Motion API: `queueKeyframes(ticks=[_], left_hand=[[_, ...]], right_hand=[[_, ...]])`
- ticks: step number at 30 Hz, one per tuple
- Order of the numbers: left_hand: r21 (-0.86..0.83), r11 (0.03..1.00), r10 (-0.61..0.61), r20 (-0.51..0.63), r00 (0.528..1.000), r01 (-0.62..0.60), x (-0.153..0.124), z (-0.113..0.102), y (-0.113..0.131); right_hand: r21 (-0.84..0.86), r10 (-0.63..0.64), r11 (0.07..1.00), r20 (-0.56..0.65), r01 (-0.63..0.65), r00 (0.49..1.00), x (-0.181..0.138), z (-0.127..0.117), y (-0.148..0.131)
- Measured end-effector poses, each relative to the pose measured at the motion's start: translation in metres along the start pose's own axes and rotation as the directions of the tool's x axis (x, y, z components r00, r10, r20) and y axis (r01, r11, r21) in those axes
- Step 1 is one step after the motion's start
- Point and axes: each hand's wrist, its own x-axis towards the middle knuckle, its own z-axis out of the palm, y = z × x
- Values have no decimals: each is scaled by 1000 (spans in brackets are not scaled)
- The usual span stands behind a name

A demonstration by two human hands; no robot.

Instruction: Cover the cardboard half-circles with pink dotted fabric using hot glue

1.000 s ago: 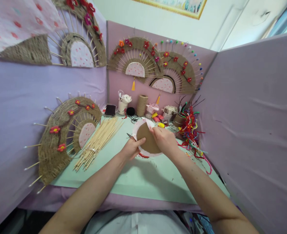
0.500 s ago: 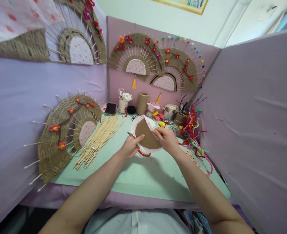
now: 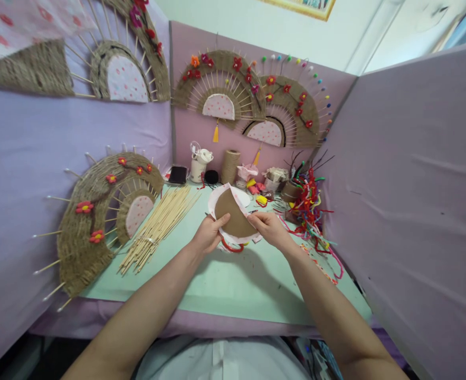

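Both hands hold a brown cardboard piece with a rounded edge, backed by white fabric with pink spots that shows as a rim around it. My left hand grips its lower left side, thumb on the cardboard face. At the right edge, my right hand pinches the fabric margin along the straight side. Under the piece, a red loop handle shows on the table; the rest of that tool is mostly hidden. A white rounded piece lies partly behind the cardboard.
Thin bamboo sticks lie in a bundle at left, near a twine-woven fan. Along the back stand a twine spool and a white container. Tangled coloured pipe cleaners fill the right. More fans hang on the partition.
The cardboard piece has tilted slightly and moved a little left with both hands. My right hand's pinch stays on the fabric edge. The whole view has shifted slightly.
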Motion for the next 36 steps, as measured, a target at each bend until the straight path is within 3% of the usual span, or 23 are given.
queueKeyframes(ticks=[6,11,15,23,28,31,34,36], left_hand=[[7,1000,-2,-49,999,2,0,0,-2],[-37,999,0,-58,998,-2,4,-5,-3],[-37,999,19,-59,998,-22,5,-5,-1],[-36,999,17,-102,995,-21,4,-3,-1],[-60,998,25,-116,993,-32,8,-8,-2],[-55,998,31,-107,994,-37,8,-8,-2],[-4,1000,-8,-38,999,8,4,-5,-2],[46,997,-57,36,998,56,0,-2,-3]], right_hand=[[-150,-102,985,-116,84,988,-4,9,4],[66,25,998,-19,-24,999,-7,2,7],[147,89,985,39,-94,995,-8,2,13],[-53,-45,998,-130,39,991,-13,11,12],[16,17,1000,-113,-15,993,-16,10,13],[29,17,999,-33,-16,999,-13,1,13],[152,-13,988,38,7,999,-2,-10,8],[275,-3,962,-1,3,1000,7,-12,3]])
